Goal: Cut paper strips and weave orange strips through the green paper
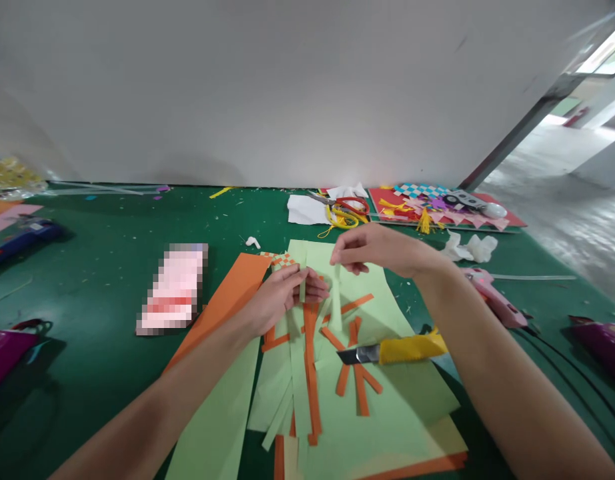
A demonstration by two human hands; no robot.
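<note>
In the head view, we are observing the left hand (296, 291) gripping a green strip (303, 280) between thumb and fingers, and the right hand (363, 248) pinching a second strip (337, 299), both over green paper (405, 413). A yellow knife (410, 349) is lying nearer, rightward.

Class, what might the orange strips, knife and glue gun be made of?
Orange strips: matte paper or thin card, flat and straight-edged. Knife: grey blade, probably steel, from its metallic sheen; yellow handle, perhaps plastic, evenly coloured. Glue gun: pink, likely smooth plastic, by its moulded form.
</note>
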